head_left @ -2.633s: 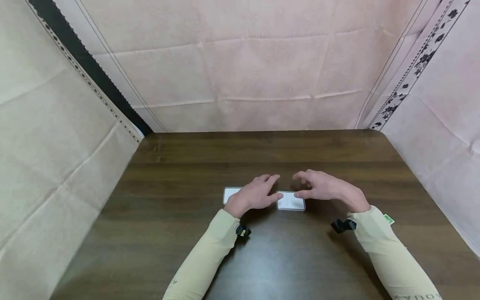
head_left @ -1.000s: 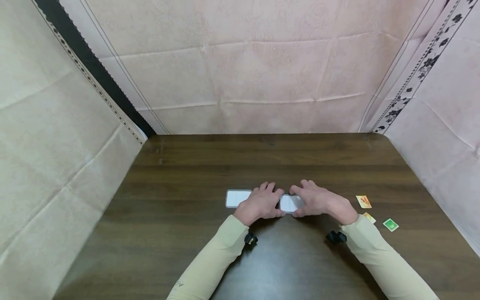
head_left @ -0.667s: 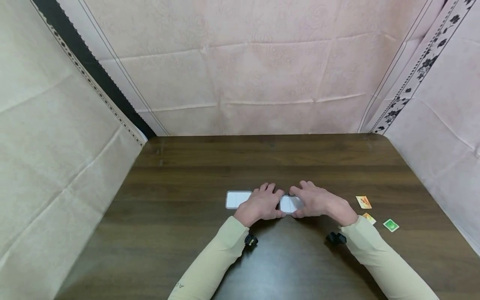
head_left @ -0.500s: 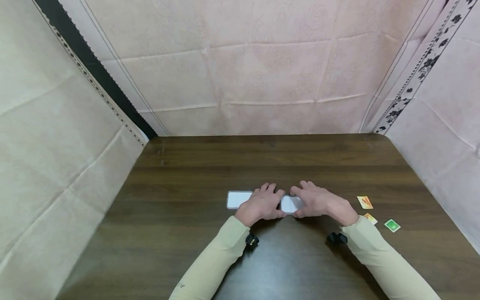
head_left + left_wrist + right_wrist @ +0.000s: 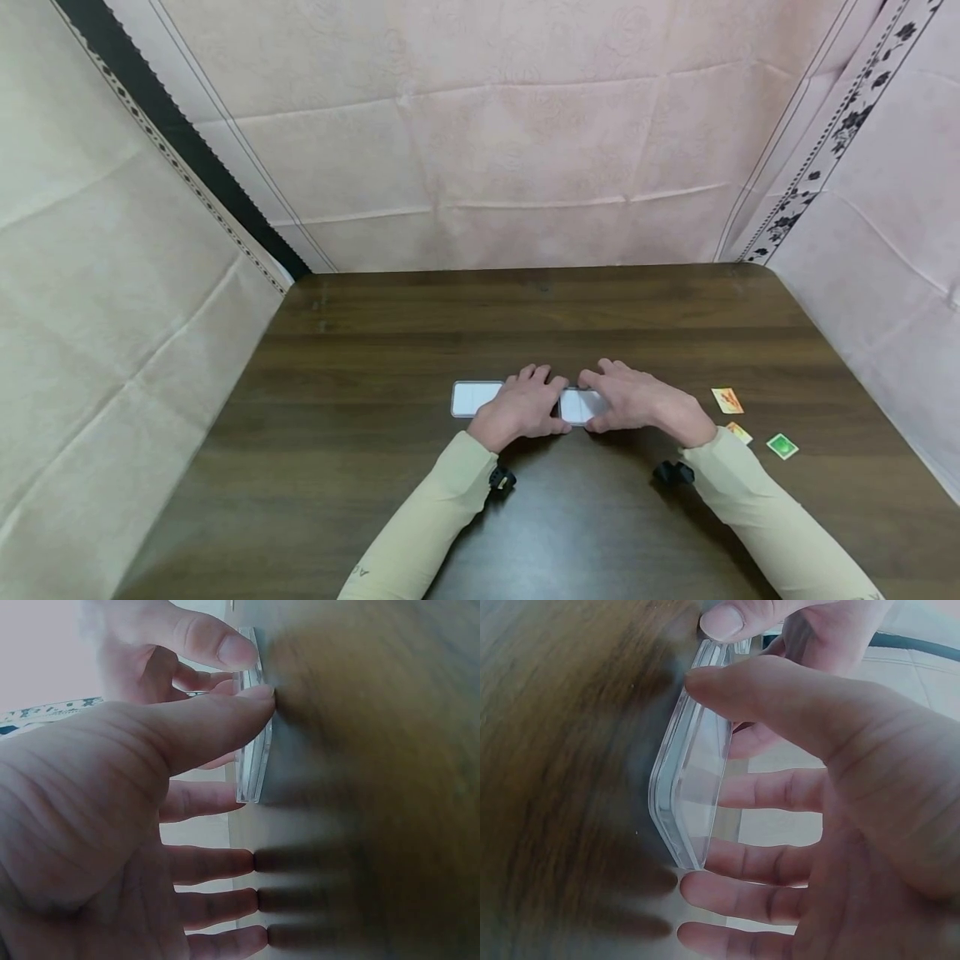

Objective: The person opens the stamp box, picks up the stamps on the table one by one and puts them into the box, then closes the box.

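Note:
A flat, clear plastic case (image 5: 581, 407) with a whitish face lies on the table between both hands. My left hand (image 5: 521, 407) pinches its left end, thumb on the near edge and index finger at the far edge. At the other end my right hand (image 5: 636, 398) grips it the same way. In the left wrist view the case (image 5: 253, 769) shows edge-on as thin layered plates, the two thumbs close together along it. From the right wrist, the case (image 5: 694, 761) looks see-through with cut corners, and the remaining fingers extend past its far side, tips near the tabletop.
A second whitish case (image 5: 474, 398) lies flat just left of my left hand, partly covered by it. Right of my right wrist are small square cards: an orange one (image 5: 727, 400), a yellowish one (image 5: 738, 432) partly behind the sleeve, and a green one (image 5: 782, 446).
Since the oldest frame, both hands have come onto the case and taken hold of its ends; the right arm's shift uncovered the small cards. Over the last second the hands have stayed nearly still.

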